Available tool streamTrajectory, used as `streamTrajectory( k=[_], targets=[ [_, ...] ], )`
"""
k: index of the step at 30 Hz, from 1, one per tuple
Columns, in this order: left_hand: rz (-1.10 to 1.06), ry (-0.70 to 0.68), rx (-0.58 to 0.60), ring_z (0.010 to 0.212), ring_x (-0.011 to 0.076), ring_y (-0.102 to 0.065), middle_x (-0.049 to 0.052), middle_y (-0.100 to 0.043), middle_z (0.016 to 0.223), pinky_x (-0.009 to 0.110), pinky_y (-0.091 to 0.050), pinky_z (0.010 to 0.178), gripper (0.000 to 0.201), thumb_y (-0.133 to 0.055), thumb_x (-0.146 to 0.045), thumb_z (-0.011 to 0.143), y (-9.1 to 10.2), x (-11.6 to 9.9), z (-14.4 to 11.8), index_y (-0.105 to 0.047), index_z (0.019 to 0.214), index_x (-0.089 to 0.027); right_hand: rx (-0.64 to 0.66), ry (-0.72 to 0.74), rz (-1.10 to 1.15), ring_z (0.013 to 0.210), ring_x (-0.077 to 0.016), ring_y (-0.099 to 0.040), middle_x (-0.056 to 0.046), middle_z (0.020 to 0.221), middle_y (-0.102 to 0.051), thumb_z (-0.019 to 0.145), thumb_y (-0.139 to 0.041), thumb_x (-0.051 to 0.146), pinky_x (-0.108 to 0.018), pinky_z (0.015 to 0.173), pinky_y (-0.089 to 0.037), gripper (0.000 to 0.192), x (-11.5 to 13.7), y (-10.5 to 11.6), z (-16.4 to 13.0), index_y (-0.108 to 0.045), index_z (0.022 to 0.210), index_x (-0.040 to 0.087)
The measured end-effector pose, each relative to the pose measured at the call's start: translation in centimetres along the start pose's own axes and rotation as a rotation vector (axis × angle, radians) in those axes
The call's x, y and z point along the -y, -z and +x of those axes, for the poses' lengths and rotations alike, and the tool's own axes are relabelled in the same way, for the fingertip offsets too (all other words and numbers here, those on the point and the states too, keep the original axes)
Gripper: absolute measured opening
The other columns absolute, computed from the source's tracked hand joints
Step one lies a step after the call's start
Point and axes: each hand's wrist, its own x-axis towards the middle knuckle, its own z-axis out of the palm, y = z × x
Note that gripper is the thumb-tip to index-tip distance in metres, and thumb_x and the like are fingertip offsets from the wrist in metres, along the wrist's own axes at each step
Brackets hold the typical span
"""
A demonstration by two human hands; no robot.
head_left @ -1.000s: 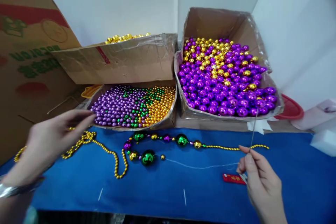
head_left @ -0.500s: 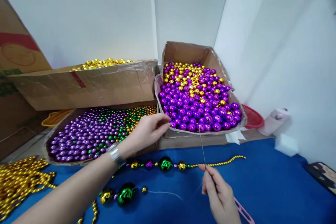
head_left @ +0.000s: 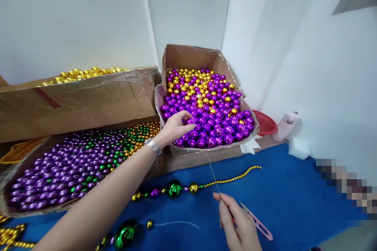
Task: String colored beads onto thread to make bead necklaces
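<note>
Head view: my left hand [head_left: 176,125] reaches into the right-hand cardboard box [head_left: 206,57], fingertips pinching down on purple beads [head_left: 218,125] at the near left corner of the pile (cannot tell if a bead is actually caught in the grip, the fingers hide it). A metal bracelet [head_left: 153,147] sits on that wrist. The box holds large purple beads with gold beads [head_left: 203,84] mixed in toward the back.

My right hand [head_left: 238,227] is low, near the bottom edge, over the blue counter [head_left: 294,196]. Its grip is closed on a thin wire needle [head_left: 212,174], pinched between thumb and forefinger, tip pointing up toward the box front. A pink snipper [head_left: 259,225] lies just beside this hand, partly under it.

On the counter, a bead strand [head_left: 188,188] runs left to right: small gold, purple, big green, gold, then a fine gold chain trailing right. A second big green bead [head_left: 125,235] with a small gold one sits nearer me, with a white thread [head_left: 176,222] leading off it.

Left: a low box of small beads [head_left: 73,160], purple, green, gold. Behind it, another box topped with gold beads [head_left: 85,73]. Far right: a red bowl [head_left: 265,123], a pink-white container [head_left: 287,125], a white block [head_left: 299,148].
</note>
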Motion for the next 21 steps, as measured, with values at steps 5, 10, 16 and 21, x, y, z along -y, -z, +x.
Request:
streamTrajectory(
  k=[5,10,16,21],
  targets=[
    [-1.086,0.199,0.065,0.075,0.0104,-0.058,0.004,-0.054,0.1,0.024,-0.051,0.067,0.031,-0.057,-0.026,0.084,0.9,-1.4,-7.7,-0.053,0.115,-0.02,0.04,0.293,-0.092,0.09,-0.0165,-0.067,-0.006,0.103,-0.069,0.093,-0.043,0.019,-0.021,0.076,-0.054,0.027,0.6,0.4,1.0,-0.058,0.115,0.02],
    [-1.345,0.324,0.108,0.089,0.0181,-0.06,0.008,-0.058,0.101,0.034,-0.053,0.08,0.034,-0.057,-0.018,0.085,0.3,-0.5,-13.0,-0.055,0.119,-0.017,0.096,0.426,-0.133,0.088,-0.0179,-0.066,-0.007,0.096,-0.069,0.091,-0.044,0.012,-0.027,0.076,-0.053,0.027,1.3,0.2,1.0,-0.056,0.115,0.017],
    [-1.3,0.329,0.052,0.094,0.019,-0.057,0.011,-0.056,0.112,0.036,-0.054,0.078,0.031,-0.06,-0.015,0.083,0.2,0.2,-15.2,-0.055,0.113,-0.018,0.134,0.469,-0.205,0.082,-0.0181,-0.065,-0.007,0.092,-0.068,0.092,-0.044,0.012,-0.03,0.076,-0.052,0.027,1.4,0.1,0.6,-0.056,0.115,0.017],
    [-1.212,0.318,0.05,0.094,0.0184,-0.055,0.009,-0.056,0.111,0.034,-0.053,0.077,0.027,-0.061,-0.018,0.082,0.3,0.2,-15.7,-0.055,0.109,-0.019,0.143,0.485,-0.262,0.075,-0.0179,-0.065,-0.006,0.087,-0.068,0.092,-0.044,0.013,-0.031,0.071,-0.052,0.027,1.5,0.4,0.4,-0.057,0.115,0.017]
  ],
)
